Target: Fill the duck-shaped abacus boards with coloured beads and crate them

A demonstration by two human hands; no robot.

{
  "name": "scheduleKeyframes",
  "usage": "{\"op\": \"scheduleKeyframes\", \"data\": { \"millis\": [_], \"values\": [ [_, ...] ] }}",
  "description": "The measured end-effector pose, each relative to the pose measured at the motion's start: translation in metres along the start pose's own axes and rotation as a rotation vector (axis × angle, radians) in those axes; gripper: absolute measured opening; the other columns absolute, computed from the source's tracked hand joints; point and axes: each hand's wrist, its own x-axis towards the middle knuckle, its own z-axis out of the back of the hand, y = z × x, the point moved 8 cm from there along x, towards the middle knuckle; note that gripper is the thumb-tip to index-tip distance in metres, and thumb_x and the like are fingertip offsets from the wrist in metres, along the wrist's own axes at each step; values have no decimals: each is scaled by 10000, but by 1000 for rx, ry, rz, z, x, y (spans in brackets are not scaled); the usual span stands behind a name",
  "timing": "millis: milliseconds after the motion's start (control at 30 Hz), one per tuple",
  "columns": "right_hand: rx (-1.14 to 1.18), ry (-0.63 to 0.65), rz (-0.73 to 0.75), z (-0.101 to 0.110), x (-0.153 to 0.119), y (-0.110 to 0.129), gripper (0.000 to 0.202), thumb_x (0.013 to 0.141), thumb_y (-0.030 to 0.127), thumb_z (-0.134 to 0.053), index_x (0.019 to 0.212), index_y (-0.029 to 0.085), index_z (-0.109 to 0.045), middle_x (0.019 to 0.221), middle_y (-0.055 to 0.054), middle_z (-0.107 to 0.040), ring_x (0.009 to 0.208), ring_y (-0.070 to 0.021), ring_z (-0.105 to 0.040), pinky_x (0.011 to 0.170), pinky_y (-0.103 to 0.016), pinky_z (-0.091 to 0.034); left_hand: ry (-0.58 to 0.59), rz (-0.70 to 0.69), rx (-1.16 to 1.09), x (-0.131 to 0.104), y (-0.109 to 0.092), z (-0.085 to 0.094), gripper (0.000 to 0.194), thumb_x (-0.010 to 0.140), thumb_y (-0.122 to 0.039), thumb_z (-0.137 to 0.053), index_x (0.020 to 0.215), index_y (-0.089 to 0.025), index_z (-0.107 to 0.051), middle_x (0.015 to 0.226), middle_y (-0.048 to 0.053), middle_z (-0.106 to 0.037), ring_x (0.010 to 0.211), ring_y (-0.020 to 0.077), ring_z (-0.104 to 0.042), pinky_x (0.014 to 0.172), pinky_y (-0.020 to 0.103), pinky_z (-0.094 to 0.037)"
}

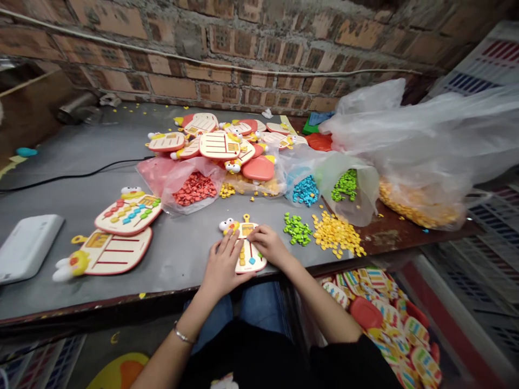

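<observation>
evidently the step in hand is setting small coloured pieces into the slots of a duck-headed board (246, 267), which lies flat on the grey tabletop (182, 237) in the lower middle of the frame. the left hand (224, 263) is loosely spread, its fingers over the duck head and the board's left side, thumb along the bottom edge; it presses and steadies rather than grips. the right hand (271, 246) has its fingers bent and drawn together over the board's upper right; whether a piece is pinched between them i cannot tell.

a column of yellow pieces (242, 255) shows beside the left fingers, with a blue piece (252, 260) low on the next slot and a green piece (260, 254) partly showing by the right hand.

to do this well, i would keep the left hand's hold light but firm, so the board doesn't skid, and line each piece up squarely with its slot before pushing straight down with a fingertip. the filled board (128, 212) at left centre makes a good colour check: red, yellow, blue, green. the loose green pile (297, 229) and yellow pile (338, 233), right of centre, sit handy for the right hand; blue probably means a longer reach, to the bag of blue pieces (305, 190).
</observation>
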Motion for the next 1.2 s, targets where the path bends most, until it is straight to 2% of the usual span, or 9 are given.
{"op": "scheduleKeyframes", "data": {
  "millis": [133, 233, 400, 500, 633, 767, 967, 1067, 1200],
  "values": [
    [122, 117, 38, -4, -3, 16, 77, 858, 185, -621, 807, 191, -678, 841, -48, -639, 854, -178, -596, 807, -320, -491, -18, -10, 19, 0, -1, 1, 739, 755, -575, -632, 1341, -156, -465, 1498, 165, -366, 1394, 337, -311, 1021, 464, -334],
    [187, 148, 30, 18, -8, 14, 63, 857, 220, -634, 838, 202, -691, 885, -43, -680, 880, -177, -620, 851, -333, -485, -24, -19, 26, -1, -1, 0, 734, 758, -558, -633, 1345, -155, -455, 1512, 158, -342, 1402, 333, -297, 1020, 464, -338],
    [-241, -428, -268, 125, -11, -69, 161, 869, 206, -543, 894, 185, -701, 925, -85, -679, 914, -235, -604, 868, -402, -466, -19, -26, 24, -1, 1, -2, 740, 746, -548, -645, 1334, -139, -457, 1513, 168, -337, 1407, 339, -282, 1018, 470, -341],
    [-537, -331, -412, 148, -1, -125, 197, 802, 110, -537, 889, 147, -711, 948, -127, -659, 933, -265, -571, 883, -419, -447, -17, -27, 17, -1, 1, -3, 741, 747, -563, -638, 1333, -145, -462, 1508, 172, -344, 1404, 345, -287, 1014, 472, -343],
    [-646, -165, -393, 145, 13, -148, 201, 804, 98, -517, 862, 156, -701, 899, -124, -661, 923, -266, -555, 857, -397, -445, -8, -13, 12, -1, 1, -2, 748, 752, -576, -629, 1341, -146, -460, 1509, 173, -343, 1406, 336, -286, 1020, 469, -340],
    [-454, -363, -264, 137, 10, -95, 191, 868, 185, -504, 981, 172, -658, 933, -96, -672, 813, -226, -588, 767, -364, -483, 10, 4, 11, -2, 1, -3, 775, 741, -571, -645, 1347, -129, -452, 1508, 176, -344, 1412, 329, -272, 1031, 468, -331],
    [-132, -98, -23, 49, 16, -7, 132, 893, 177, -540, 948, 201, -658, 963, -66, -620, 883, -182, -600, 786, -310, -500, 9, 5, -2, -1, 1, -2, 785, 735, -594, -645, 1350, -143, -458, 1504, 179, -351, 1411, 343, -268, 1016, 468, -343],
    [-216, 53, 20, 15, 21, -6, 151, 895, 131, -536, 934, 187, -671, 889, -66, -603, 845, -186, -569, 777, -318, -491, 14, -1, -5, -1, 1, -2, 765, 747, -588, -638, 1346, -147, -466, 1502, 177, -354, 1407, 344, -277, 1008, 468, -347],
    [-319, 97, 28, 7, 23, -19, 137, 893, 132, -558, 893, 172, -689, 838, -72, -580, 823, -198, -522, 751, -323, -470, 7, -1, -10, -1, 1, -2, 759, 746, -585, -639, 1347, -153, -469, 1497, 174, -365, 1403, 342, -286, 1017, 477, -335]
  ]
}}
